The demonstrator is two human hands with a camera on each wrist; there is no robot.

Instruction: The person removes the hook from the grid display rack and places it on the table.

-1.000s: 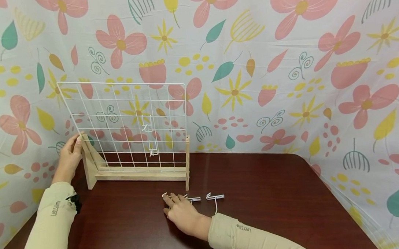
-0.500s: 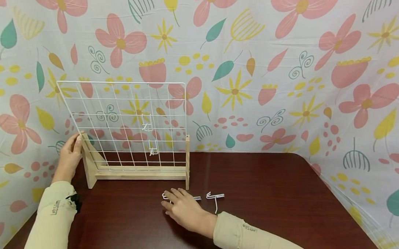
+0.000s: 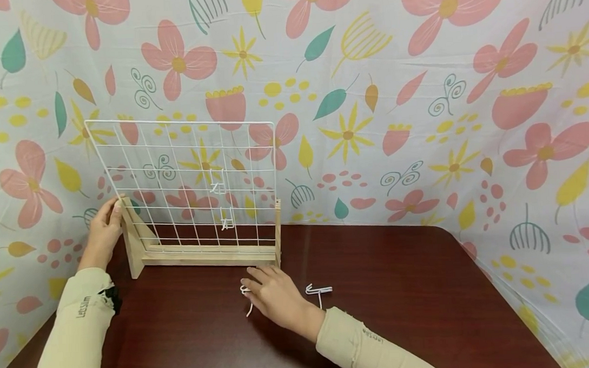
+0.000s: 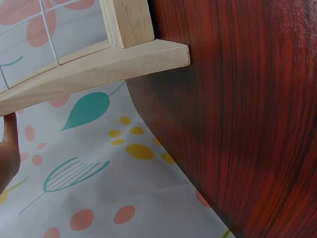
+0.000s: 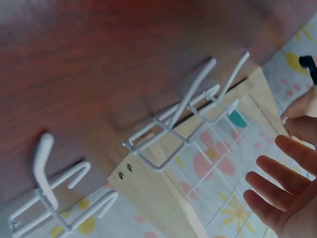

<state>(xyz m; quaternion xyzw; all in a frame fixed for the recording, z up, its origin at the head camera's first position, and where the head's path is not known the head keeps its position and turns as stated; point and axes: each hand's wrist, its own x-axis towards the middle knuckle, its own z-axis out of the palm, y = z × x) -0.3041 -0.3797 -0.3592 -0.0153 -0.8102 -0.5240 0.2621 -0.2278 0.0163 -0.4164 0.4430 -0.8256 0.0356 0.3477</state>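
At the left, my left hand grips the top of the stand's wooden side post, thumb in front. A white wire grid panel stands in this stand, with two white wire hooks hung on it. My right hand is over the table with fingers extended, partly hiding white grid hooks. In the right wrist view, its fingers are straight and apart from the neighbouring hooks. A separate hook lies just right of the hand.
The dark red-brown table stretches right and forward of the stand. A floral cloth hangs behind the table and along both sides. The stand's right post is close to my right fingertips.
My right hand has drawn off the hooks and shifted slightly right and farther over the table, uncovering part of a hook. My left hand keeps its place on the post.
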